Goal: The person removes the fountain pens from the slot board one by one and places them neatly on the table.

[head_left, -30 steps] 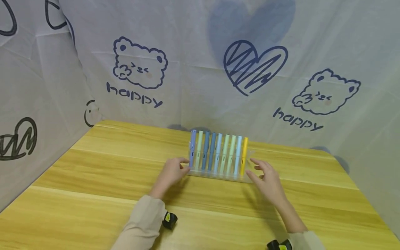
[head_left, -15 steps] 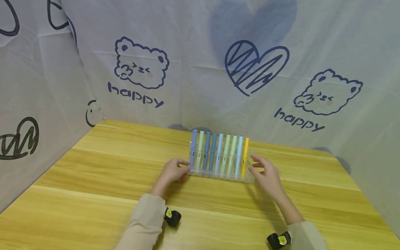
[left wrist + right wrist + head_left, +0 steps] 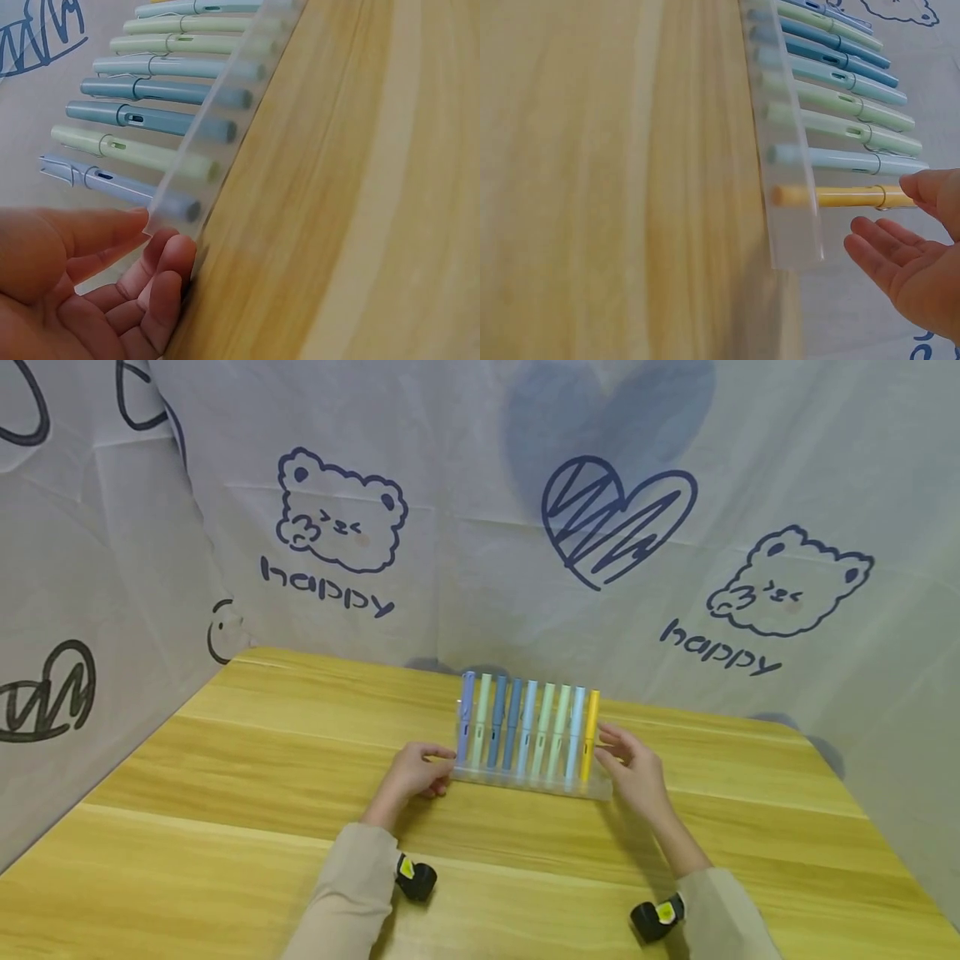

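Observation:
A clear plastic pen holder (image 3: 534,781) stands on the table with a row of capped pens leaning back in it. From the left come a purple pen (image 3: 465,718), a pale green pen (image 3: 480,718), two dark blue ones, then light blue and green ones, and a yellow pen (image 3: 590,735) at the right end. My left hand (image 3: 414,774) pinches the holder's left end, thumb at its corner and fingers curled beneath, as the left wrist view shows. Beside the yellow pen, my right hand (image 3: 637,772) has its fingers apart; the thumb (image 3: 922,184) overlaps the pen's cap in the right wrist view.
The wood-grain table (image 3: 225,827) runs back to a pale cloth (image 3: 472,568) printed with bears and hearts. Another cloth side (image 3: 97,568) borders the table on the left. Black cameras (image 3: 416,881) are strapped to both wrists.
My right hand has moved up along the holder's right end, from near its base toward the upper part of the yellow pen. The left hand's fingers have shifted slightly; the pens keep their places.

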The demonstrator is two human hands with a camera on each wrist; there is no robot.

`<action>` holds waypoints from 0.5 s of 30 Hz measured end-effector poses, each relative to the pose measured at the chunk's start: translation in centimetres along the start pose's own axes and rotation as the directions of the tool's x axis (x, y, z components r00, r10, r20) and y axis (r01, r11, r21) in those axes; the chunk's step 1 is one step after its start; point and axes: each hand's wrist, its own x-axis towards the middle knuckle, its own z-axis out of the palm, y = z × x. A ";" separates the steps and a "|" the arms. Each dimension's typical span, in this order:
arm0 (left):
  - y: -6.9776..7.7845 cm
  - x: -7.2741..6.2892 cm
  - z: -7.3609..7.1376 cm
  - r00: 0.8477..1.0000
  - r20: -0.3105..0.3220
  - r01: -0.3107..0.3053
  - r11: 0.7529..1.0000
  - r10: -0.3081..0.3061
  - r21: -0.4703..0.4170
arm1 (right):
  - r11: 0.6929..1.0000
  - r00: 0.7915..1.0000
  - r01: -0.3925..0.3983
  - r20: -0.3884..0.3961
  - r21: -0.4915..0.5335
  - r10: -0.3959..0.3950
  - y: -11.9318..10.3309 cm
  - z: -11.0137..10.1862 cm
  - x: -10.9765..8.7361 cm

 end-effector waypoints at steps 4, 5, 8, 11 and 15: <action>-0.1 0.0 0.0 1.000 0.002 0.014 0.999 -0.014 -0.044 | 0.999 1.000 -0.021 -0.001 0.050 0.021 0.2 0.1 0.4; -0.1 0.0 0.0 1.000 0.007 0.024 0.997 -0.023 -0.067 | 0.998 1.000 -0.016 0.000 0.063 0.016 0.7 0.1 0.6; -0.3 0.0 -0.1 0.998 0.031 0.051 0.988 -0.047 -0.146 | 0.996 1.000 0.001 -0.004 0.089 0.000 0.9 0.3 0.9; -0.4 0.1 -0.2 0.996 0.060 0.078 0.976 -0.067 -0.204 | 0.995 1.000 0.009 0.000 0.097 -0.009 0.8 0.5 1.1; -0.6 0.2 -0.3 0.994 0.083 0.087 0.968 -0.069 -0.235 | 0.993 1.000 -0.030 -0.002 0.116 0.031 0.7 0.6 1.4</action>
